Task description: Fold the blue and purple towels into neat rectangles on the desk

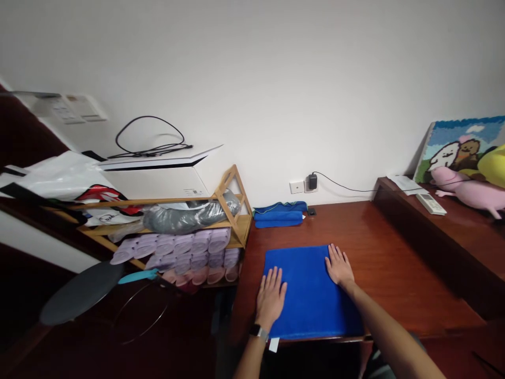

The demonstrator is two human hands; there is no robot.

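Note:
A blue cloth (307, 295) lies spread flat on the brown wooden table (398, 268), its near edge along the table's front. A small white tag (273, 345) sticks out at its near left corner. My left hand (271, 296), with a watch on the wrist, rests flat on the cloth's left edge, fingers stretched out. My right hand (339, 265) lies flat at the far right corner, fingers spread, partly on the cloth and partly on the table. Folded blue cloths (278, 217) sit at the back left of the table by the wall.
Left of the table stands a wooden rack (236, 218) holding a white box (165, 176) and rows of purple slippers (183, 243). A charger (312, 181) is plugged into the wall. On the raised right ledge lie a remote control (431, 204) and a pink plush toy (469, 189).

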